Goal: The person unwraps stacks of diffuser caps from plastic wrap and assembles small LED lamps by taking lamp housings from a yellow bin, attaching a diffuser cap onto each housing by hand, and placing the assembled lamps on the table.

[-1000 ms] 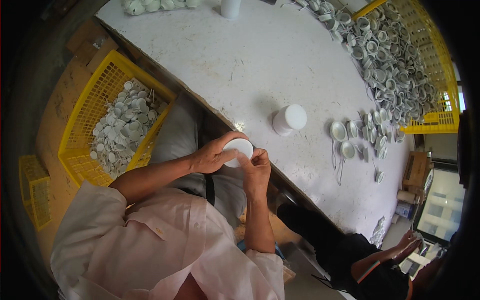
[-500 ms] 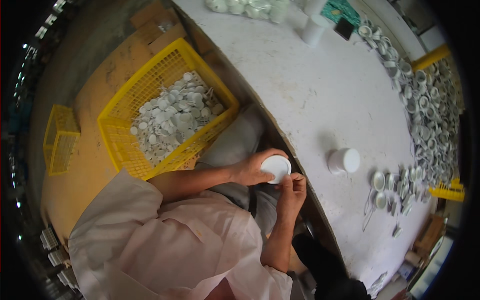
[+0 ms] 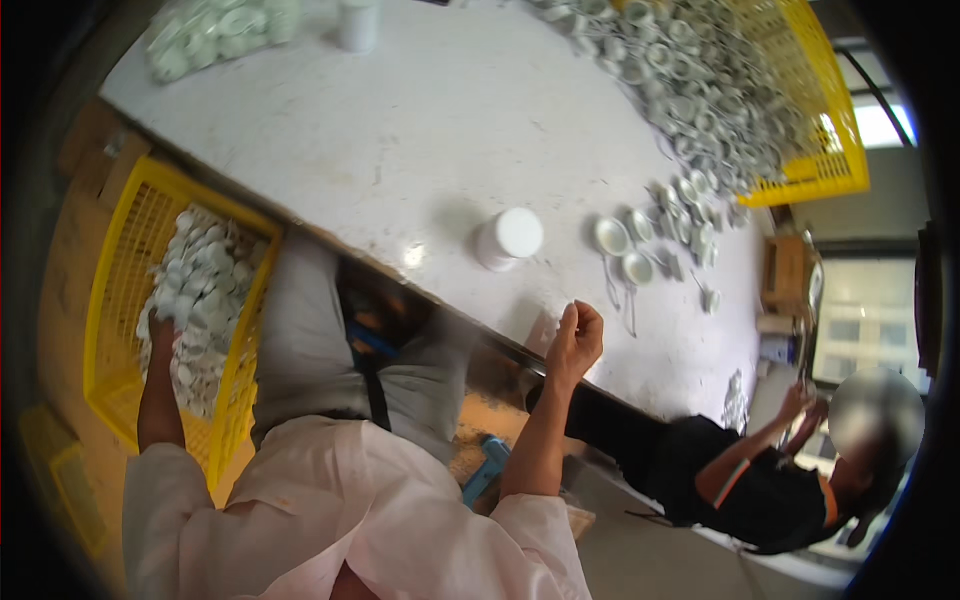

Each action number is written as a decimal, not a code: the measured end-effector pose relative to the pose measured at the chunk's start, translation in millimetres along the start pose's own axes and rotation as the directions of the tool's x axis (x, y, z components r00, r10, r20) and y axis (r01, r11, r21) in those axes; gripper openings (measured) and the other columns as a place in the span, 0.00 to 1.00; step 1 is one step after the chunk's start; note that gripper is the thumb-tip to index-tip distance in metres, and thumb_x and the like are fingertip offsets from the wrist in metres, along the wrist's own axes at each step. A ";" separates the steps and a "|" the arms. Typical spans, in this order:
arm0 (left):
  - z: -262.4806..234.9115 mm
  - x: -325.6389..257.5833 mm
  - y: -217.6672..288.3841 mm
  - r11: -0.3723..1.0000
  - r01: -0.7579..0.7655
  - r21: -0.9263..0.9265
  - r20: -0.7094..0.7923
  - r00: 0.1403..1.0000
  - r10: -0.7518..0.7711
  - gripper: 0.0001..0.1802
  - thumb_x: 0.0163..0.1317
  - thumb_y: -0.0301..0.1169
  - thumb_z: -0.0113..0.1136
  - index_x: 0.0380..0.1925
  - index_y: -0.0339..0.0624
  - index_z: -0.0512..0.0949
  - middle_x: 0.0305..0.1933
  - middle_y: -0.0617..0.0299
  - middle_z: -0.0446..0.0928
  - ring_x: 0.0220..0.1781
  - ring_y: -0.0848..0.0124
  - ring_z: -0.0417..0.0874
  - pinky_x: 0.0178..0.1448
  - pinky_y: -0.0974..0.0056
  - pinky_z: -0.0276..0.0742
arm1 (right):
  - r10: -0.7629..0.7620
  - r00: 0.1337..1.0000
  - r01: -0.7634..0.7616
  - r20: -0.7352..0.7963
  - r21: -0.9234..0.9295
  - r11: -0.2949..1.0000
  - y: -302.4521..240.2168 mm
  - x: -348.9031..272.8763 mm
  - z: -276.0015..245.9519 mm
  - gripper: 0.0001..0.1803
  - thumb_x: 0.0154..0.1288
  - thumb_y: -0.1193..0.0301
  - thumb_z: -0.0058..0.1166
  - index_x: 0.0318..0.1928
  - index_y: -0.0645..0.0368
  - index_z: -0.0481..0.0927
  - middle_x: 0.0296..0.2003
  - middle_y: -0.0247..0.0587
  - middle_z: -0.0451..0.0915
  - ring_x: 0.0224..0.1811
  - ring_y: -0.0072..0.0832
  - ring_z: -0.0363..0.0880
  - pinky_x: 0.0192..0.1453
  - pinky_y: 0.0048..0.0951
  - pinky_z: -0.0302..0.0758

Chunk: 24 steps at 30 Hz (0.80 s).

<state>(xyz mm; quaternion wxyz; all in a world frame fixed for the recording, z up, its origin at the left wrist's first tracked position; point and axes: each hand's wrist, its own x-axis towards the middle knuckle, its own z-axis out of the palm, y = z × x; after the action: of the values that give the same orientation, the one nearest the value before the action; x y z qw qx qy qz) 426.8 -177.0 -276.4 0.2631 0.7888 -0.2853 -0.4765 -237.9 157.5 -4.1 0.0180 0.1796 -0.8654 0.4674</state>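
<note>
Discs [image 3: 205, 285] lie heaped about the left hand [image 3: 160, 328], which rests among them, its grip too blurred to tell; they look light, stiff and rather slippery, best pinched by the rim; being round, they seem to have no long axis, and their faces tilt various ways; the basket [image 3: 105, 340] holds them; the right hand [image 3: 577, 338], fingertips drawn to thumb, shows nothing in it, near the edge of the bench [image 3: 400, 140].
</note>
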 end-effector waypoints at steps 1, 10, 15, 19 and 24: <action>-69.7 32.6 -22.2 0.919 -0.196 0.342 -0.143 0.956 0.257 0.39 0.54 0.24 0.53 0.68 0.45 0.52 0.60 0.43 0.66 0.53 0.49 0.74 0.44 0.53 0.80 | -0.018 1.000 0.018 -0.021 0.009 1.000 -2.9 16.8 14.7 0.12 0.60 0.71 0.58 0.42 0.65 0.77 0.32 0.37 0.77 0.30 0.20 0.73 0.35 0.24 0.72; 84.0 -108.8 25.4 0.627 -0.596 0.502 0.392 0.803 0.449 0.18 0.62 0.29 0.53 0.52 0.37 0.74 0.54 0.51 0.76 0.53 0.60 0.78 0.56 0.61 0.72 | -0.249 0.964 0.160 -0.091 -0.547 0.822 21.5 102.1 12.0 0.22 0.57 0.59 0.59 0.46 0.63 0.78 0.42 0.49 0.78 0.45 0.44 0.79 0.49 0.39 0.75; 143.0 -233.0 77.2 0.674 -0.739 -0.018 0.507 0.574 0.643 0.13 0.64 0.23 0.51 0.48 0.37 0.76 0.55 0.51 0.76 0.53 0.69 0.79 0.53 0.66 0.74 | 0.005 0.999 0.019 0.032 -0.705 0.709 6.9 92.9 16.4 0.16 0.63 0.59 0.50 0.42 0.58 0.78 0.43 0.45 0.76 0.41 0.45 0.80 0.44 0.44 0.75; 188.9 -377.5 131.0 0.600 -0.727 -0.334 0.754 0.176 0.633 0.11 0.62 0.22 0.51 0.45 0.33 0.76 0.53 0.51 0.77 0.51 0.71 0.80 0.53 0.68 0.75 | 0.000 0.988 0.113 0.154 -0.720 0.684 13.0 67.6 -2.6 0.12 0.64 0.61 0.51 0.38 0.57 0.77 0.41 0.44 0.76 0.38 0.45 0.80 0.41 0.45 0.75; 255.7 -476.9 132.2 0.736 -0.575 -0.357 0.929 -0.134 0.346 0.24 0.59 0.22 0.58 0.57 0.34 0.67 0.56 0.46 0.74 0.54 0.64 0.80 0.52 0.64 0.78 | -0.097 0.948 0.285 0.304 -0.673 0.682 12.5 4.8 -22.8 0.10 0.63 0.64 0.52 0.36 0.57 0.73 0.38 0.45 0.75 0.35 0.46 0.80 0.36 0.45 0.76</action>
<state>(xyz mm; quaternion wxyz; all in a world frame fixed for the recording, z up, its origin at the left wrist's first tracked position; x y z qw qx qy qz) -12.8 28.3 -2.8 0.0821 0.1198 -0.6805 -0.7182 -249.6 180.9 -0.3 0.0285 0.3046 -0.9496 0.0682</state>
